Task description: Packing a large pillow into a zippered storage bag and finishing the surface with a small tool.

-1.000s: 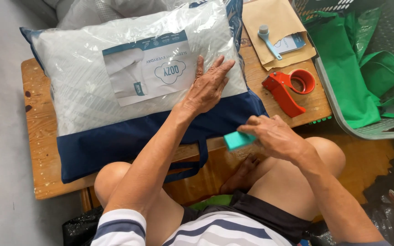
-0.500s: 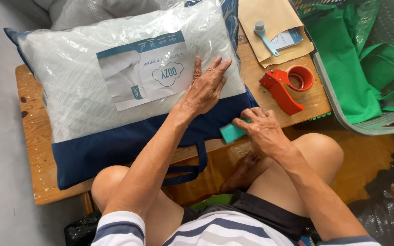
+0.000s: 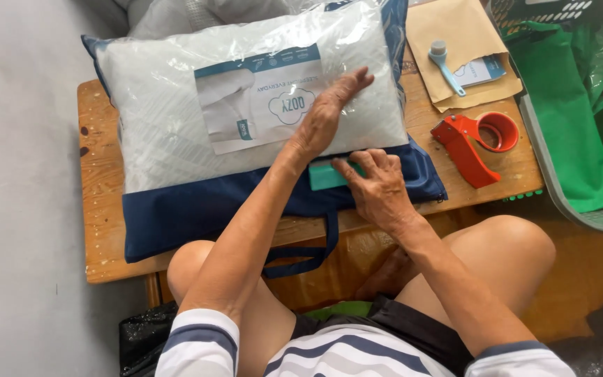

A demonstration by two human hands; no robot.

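A white pillow (image 3: 176, 119) in a clear plastic bag with navy blue trim lies on a low wooden table (image 3: 102, 209). A printed paper insert (image 3: 259, 98) shows through the plastic. My left hand (image 3: 326, 115) rests flat on the pillow's right part, fingers spread. My right hand (image 3: 378, 185) presses a small teal card (image 3: 326, 176) against the navy lower edge of the bag, just below my left hand. A navy carry strap (image 3: 308, 262) hangs over the table's front edge.
A red tape dispenser (image 3: 476, 143) sits at the table's right. Behind it lies a brown envelope (image 3: 455, 42) with a small light-blue tool (image 3: 447, 66) on top. A grey basket with green bags (image 3: 574, 119) stands at the right. Grey floor lies at the left.
My right hand carried the teal card from the table's front edge up onto the bag's navy edge. My left hand stayed on the pillow. The view shifted left.
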